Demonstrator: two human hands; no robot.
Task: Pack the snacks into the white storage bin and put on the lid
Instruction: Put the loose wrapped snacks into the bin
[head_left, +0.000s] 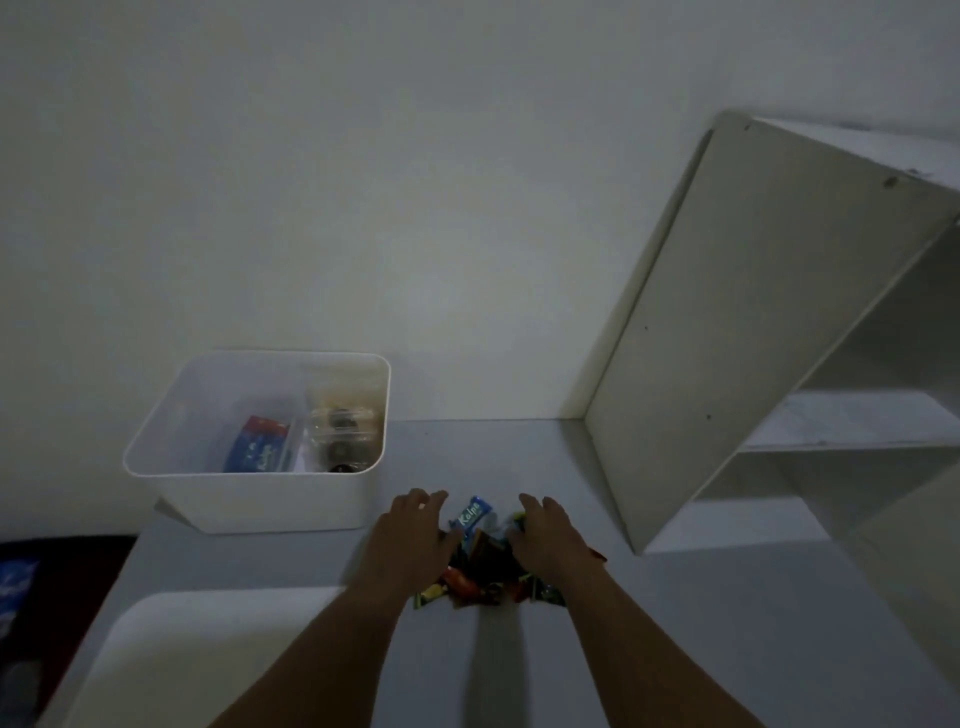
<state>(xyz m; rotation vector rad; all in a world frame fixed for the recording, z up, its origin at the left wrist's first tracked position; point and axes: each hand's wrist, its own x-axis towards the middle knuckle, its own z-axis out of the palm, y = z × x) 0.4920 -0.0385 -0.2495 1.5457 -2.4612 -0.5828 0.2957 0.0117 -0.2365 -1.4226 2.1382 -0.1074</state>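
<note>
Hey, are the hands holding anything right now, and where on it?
Nothing is clearly gripped. The left hand and right hand press against opposite sides of the snack pile, which lies on the table.

Looks like a home room, not a lab or shop. Evidence: plain painted wall (363, 182) and a flat grey tabletop (727, 623) pushed against it. A white flat-pack shelf unit (753, 312) stands at the right, with open compartments and fixing heads showing in the side panel. A household-type white storage bin (260, 504) sits near the wall with packaged food inside. A white lid (208, 649) lies on the tabletop's near left. There's a loose pile of retail snack packets (483, 566) in mixed wrappers. Lighting is dim, domestic level. Which room of the home: cannot tell.
</note>
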